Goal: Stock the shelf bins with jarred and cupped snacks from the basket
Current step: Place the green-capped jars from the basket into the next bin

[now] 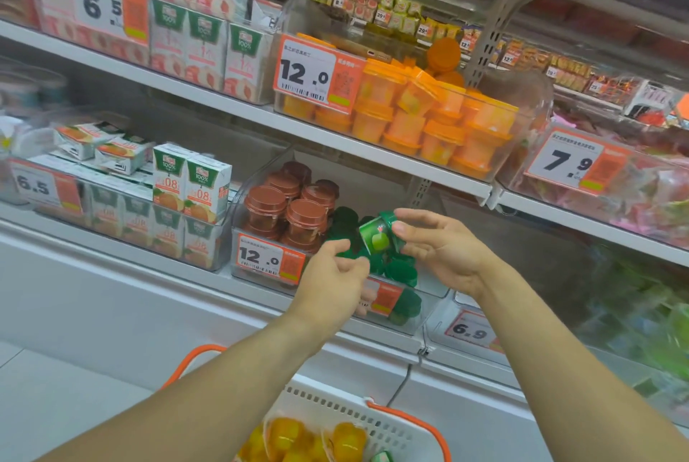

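Green and tipped on its side, a snack cup [380, 236] is pinched in the fingers of the right hand [438, 251], just above the clear bin [404, 316] on the lower shelf where other green cups [400, 271] lie beside brown-lidded cups [294, 213]. Close to the left of it, the left hand [332, 275] hangs with fingers loosely curled and nothing in them. Below both forearms, the white basket [358, 420] with orange handles holds yellow fruit cups [287, 435].
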### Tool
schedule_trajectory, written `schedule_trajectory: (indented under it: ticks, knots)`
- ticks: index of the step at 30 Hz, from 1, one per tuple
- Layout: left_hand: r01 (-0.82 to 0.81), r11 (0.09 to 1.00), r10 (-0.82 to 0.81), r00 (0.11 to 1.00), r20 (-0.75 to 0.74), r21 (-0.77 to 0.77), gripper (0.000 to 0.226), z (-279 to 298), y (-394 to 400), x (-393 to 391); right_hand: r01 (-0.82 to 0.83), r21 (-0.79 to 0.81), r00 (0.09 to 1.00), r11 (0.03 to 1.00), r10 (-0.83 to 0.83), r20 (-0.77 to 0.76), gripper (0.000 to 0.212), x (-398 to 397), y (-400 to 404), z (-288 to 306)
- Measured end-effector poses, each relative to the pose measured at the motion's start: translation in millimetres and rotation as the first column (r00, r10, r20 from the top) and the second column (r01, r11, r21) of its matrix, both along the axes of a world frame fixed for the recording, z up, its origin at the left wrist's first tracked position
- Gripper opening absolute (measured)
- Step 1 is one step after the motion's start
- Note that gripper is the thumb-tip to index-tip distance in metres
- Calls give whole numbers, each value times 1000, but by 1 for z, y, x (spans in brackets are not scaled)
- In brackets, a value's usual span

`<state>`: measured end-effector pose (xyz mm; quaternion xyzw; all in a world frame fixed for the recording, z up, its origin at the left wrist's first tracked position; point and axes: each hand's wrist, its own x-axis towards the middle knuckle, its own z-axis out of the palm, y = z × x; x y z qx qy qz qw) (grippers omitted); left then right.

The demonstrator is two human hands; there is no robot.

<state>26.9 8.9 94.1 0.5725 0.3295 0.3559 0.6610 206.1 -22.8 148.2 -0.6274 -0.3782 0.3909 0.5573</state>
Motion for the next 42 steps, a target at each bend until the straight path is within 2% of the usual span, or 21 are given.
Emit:
schedule_trajectory:
  ticks: [2,4,6,8,10,13,17,22,26,34,42]
  knots:
    - [-4,1000,5,998,-69,18,37,-4,3,0,202,-25,961,979,-193,196,36,7,21,-1]
    - [-12,1000,13,992,-127,11,37,-7,5,0,338,-80,856,938,-271,439,34,18,41,1]
    - [-24,999,20,986,-165,-23,36,-11,7,-1,417,-156,711,895,-215,670,35,32,60,2]
    - [-30,998,20,986,-168,-58,35,-14,8,-2,473,-186,545,861,-121,830,23,47,80,-2]
    - [-34,996,21,985,-171,-78,35,-18,10,-2,486,-206,409,849,-13,912,20,60,96,-10]
    - [-57,994,41,985,-169,-91,38,-20,13,1,519,-232,307,823,74,949,19,73,110,-22]
    - [-69,989,49,987,-150,-127,35,-23,15,6,572,-266,349,776,63,935,23,82,123,-43]
    - [-76,988,52,984,-170,-136,24,-30,18,3,599,-249,366,761,16,930,35,90,136,-66]
    - [-118,984,90,977,-194,-133,21,-33,24,-1,593,-273,374,758,41,927,44,93,139,-72]
    - [-104,987,75,974,-213,-126,20,-34,22,-3,621,-263,323,738,65,944,27,96,146,-74]
    - [-109,990,82,959,-272,-85,17,-42,29,-9,557,-346,345,755,169,923,31,74,132,-62]
